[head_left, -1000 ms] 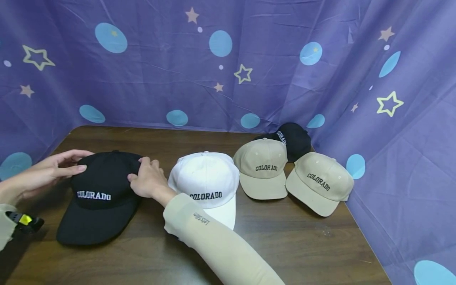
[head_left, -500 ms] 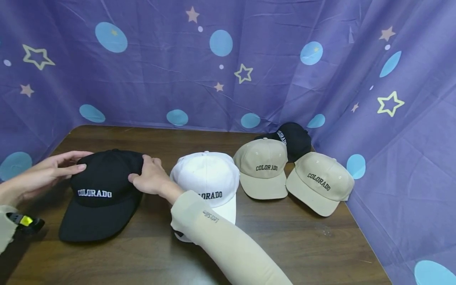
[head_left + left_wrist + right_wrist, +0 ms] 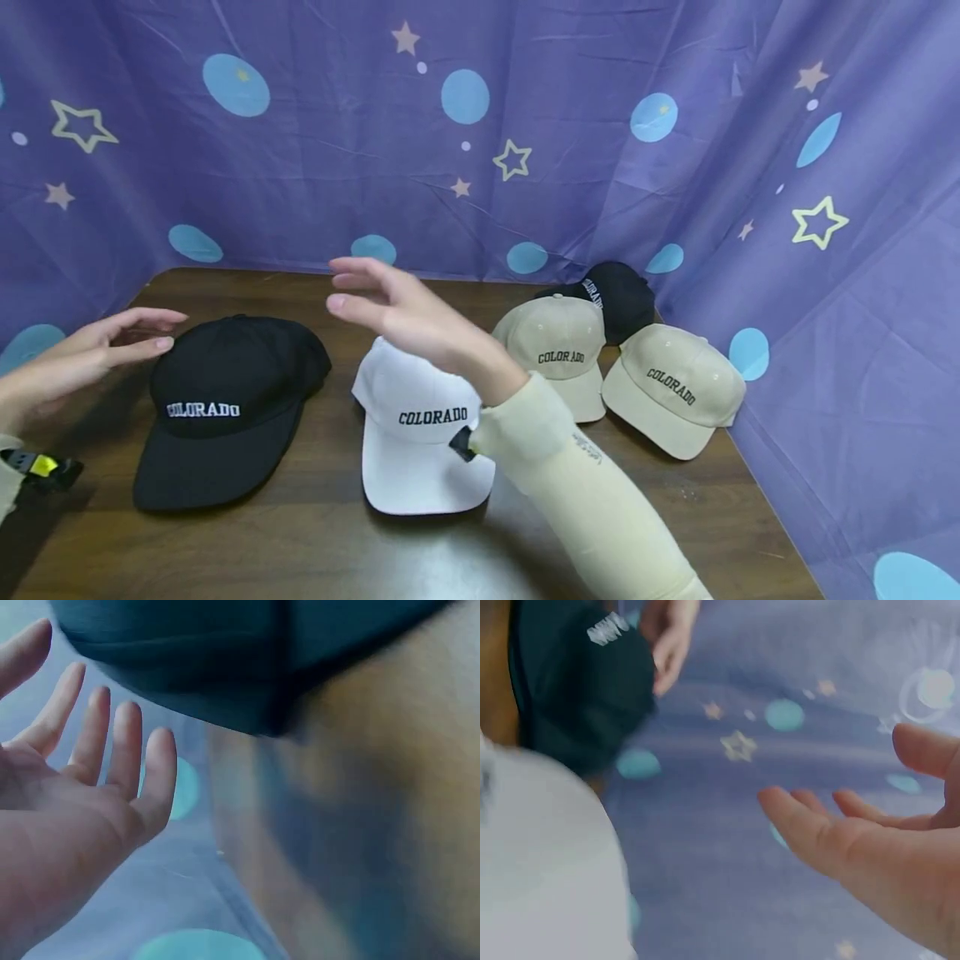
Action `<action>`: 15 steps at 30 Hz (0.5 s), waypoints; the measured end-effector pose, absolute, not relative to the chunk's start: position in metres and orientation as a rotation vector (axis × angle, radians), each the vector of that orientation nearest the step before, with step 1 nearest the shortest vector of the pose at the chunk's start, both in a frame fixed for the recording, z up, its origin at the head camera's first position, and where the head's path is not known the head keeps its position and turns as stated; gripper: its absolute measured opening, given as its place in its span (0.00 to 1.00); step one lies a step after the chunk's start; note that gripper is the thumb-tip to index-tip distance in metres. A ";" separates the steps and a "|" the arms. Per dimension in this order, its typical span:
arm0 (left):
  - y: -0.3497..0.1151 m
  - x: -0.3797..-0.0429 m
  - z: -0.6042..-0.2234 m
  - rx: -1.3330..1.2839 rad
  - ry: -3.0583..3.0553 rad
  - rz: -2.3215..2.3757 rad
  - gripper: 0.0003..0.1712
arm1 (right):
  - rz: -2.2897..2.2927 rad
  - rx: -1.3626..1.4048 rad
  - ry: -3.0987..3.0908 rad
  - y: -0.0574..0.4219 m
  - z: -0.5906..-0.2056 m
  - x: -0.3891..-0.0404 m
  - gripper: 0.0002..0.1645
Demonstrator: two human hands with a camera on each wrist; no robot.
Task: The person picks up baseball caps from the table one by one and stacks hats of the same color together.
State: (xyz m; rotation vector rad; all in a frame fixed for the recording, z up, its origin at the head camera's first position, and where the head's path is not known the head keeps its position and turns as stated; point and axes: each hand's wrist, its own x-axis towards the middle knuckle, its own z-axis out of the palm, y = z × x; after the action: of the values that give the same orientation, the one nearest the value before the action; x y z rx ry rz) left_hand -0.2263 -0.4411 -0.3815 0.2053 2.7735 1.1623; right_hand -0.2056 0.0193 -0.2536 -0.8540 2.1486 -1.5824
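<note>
- White cap (image 3: 420,437), the landmark here: right way up on the brown wooden tabletop (image 3: 300,542), brim toward the viewer. Black lettering (image 3: 432,416) across its front reads COLORADO.
- Front black cap (image 3: 225,375): left of the white cap, apart from it, resting on the tabletop. COLORADO again, in white capitals; the same word blurs in the right wrist view.
- Left hand (image 3: 82,358): on the far side of the front black cap from the white cap, thumb just beside the crown. Grip spread; the left wrist view shows the fingers fanned.
- Right hand (image 3: 420,317): raised over the white cap, hiding part of its crown from the head view. Grip spread, thumb apart from the fingers.
- Right sleeve (image 3: 622,517), cream: passes right of the white cap; small dark print (image 3: 587,447) on it, too blurred to read.
- Two beige caps (image 3: 551,333) right of the white cap, side by side, each marked COLORADO in black.
- Rear black cap (image 3: 626,300): right of and beyond the white cap, partly behind the beige pair; white letters partly hidden.
- Purple curtain (image 3: 300,167) with stars and blue spots: beyond the white cap.
</note>
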 end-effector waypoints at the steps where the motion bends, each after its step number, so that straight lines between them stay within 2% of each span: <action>1: -0.438 -0.226 -0.377 0.205 2.807 1.147 0.29 | -1.583 -0.878 2.158 0.031 -0.247 -0.207 0.33; 8: -0.390 -0.221 -0.334 0.296 2.993 1.130 0.31 | -1.617 -0.885 2.296 0.111 -0.225 -0.225 0.29; 15: -0.325 -0.215 -0.299 0.592 3.021 1.218 0.28 | -1.719 -0.687 2.401 0.179 -0.229 -0.248 0.29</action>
State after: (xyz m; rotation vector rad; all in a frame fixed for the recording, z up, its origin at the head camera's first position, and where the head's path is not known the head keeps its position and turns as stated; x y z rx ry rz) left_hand -0.2155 -0.3245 -0.2986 0.5916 3.0210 1.2178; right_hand -0.2480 0.1787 -0.2294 -0.6865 2.4014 -1.7189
